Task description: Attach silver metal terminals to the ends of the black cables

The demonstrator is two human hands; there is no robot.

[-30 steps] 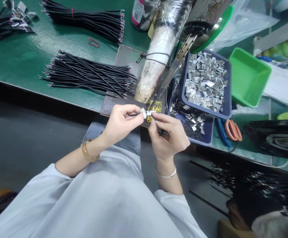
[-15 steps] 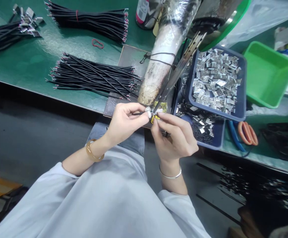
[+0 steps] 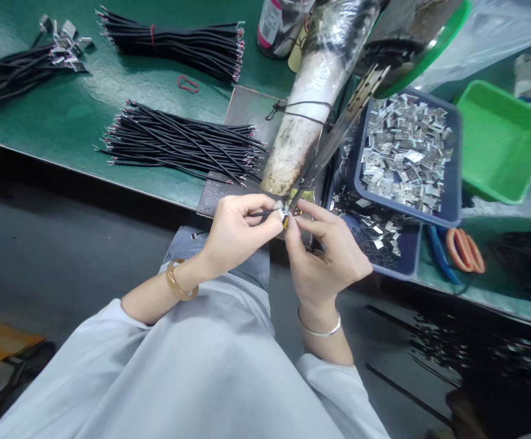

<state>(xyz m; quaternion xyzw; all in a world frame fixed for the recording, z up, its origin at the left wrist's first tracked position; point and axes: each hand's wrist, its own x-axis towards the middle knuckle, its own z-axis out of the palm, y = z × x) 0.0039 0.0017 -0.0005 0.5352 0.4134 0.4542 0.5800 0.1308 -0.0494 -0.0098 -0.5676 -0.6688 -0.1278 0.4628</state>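
My left hand [image 3: 242, 235] is closed in a pinch on a black cable [image 3: 260, 213], with a whitish covering on its fingertips. Close beside it, my right hand [image 3: 327, 250] pinches at the cable's end; a small bright piece shows between the hands, too small to name. Just above the fingertips ends a long metal rod with a perforated upper part [image 3: 366, 91], resembling a soldering iron. Next to it slopes a white plastic-wrapped tube [image 3: 299, 116], stained at its lower end. Black cables [image 3: 178, 143] with stripped ends lie loose to the left.
A blue tray [image 3: 456, 152] of small metal parts overlaps a lower blue bin [image 3: 414, 259]. Right of them are a green tray [image 3: 498, 146] and orange-handled pliers [image 3: 464, 250]. A tied cable bundle [image 3: 178, 46], a red band [image 3: 187, 84] and a bottle [image 3: 274, 30] stand farther back.
The whole view has shifted slightly, so everything appears a little farther right and lower. Both hands keep their pinch at the cable end, with the fingertips slightly closer together.
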